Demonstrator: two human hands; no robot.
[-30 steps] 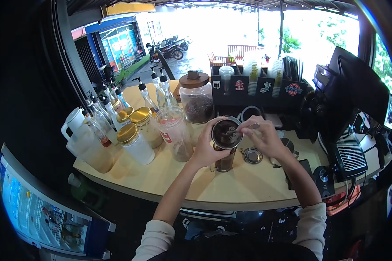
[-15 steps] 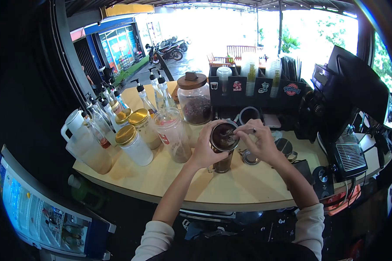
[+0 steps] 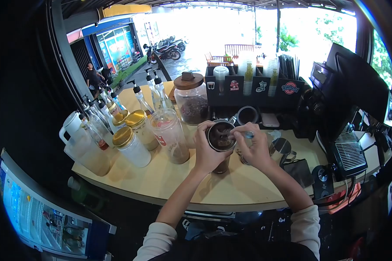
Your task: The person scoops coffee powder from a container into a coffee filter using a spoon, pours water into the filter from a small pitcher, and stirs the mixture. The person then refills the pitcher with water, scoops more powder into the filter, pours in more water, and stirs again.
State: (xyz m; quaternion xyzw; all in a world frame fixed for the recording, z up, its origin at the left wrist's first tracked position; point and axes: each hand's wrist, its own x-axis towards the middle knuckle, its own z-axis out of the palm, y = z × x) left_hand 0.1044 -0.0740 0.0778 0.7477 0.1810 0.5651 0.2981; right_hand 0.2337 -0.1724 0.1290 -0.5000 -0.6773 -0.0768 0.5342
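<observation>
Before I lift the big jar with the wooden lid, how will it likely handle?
The jar probably feels heavy, since dark contents fill much of it. Its clear wall may be slippery and could break if knocked. Its broad shape makes tipping seem unlikely.

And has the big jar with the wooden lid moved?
No, the jar hasn't moved either way: it still stands by the left end of the black box.

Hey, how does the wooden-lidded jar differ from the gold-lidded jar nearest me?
The wooden-lidded jar is wider than the gold-lidded jar. The wooden-lidded jar holds dark contents; the gold-lidded jar, whitish contents. Both are see-through and upright.
</observation>
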